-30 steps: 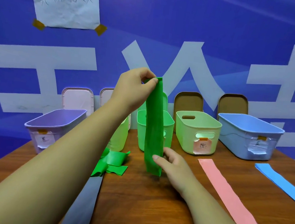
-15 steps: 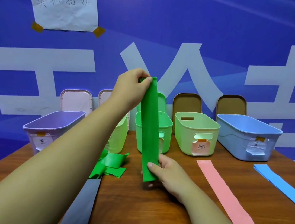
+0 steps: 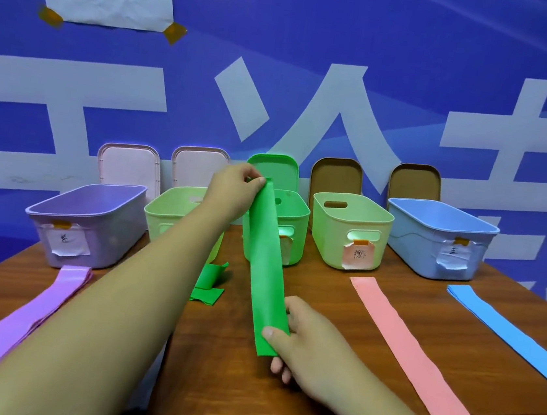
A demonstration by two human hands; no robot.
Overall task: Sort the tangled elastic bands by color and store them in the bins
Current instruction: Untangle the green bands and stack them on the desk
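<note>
The person's left forearm hides part of the pale green plastic bin [image 3: 176, 210] and of the crumpled green bands [image 3: 211, 280] on the brown wooden table [image 3: 217, 388]. The long green elastic band [image 3: 264, 274] covers the front of the green plastic bin [image 3: 298, 230] at twelve o'clock. The flat purple strip [image 3: 31, 316] at eight o'clock and the flat blue strip [image 3: 507, 326] at three run out of view, and I cannot read the bin labels. Five bins [image 3: 439, 240] and five lids [image 3: 336, 180] stand at the back, with one flat pink strip [image 3: 412, 353] at four. The left hand [image 3: 233, 189] pinches the long band's upper end in the air. The right hand [image 3: 304, 344] pinches its lower end, thumb in front, near the tabletop.
</note>
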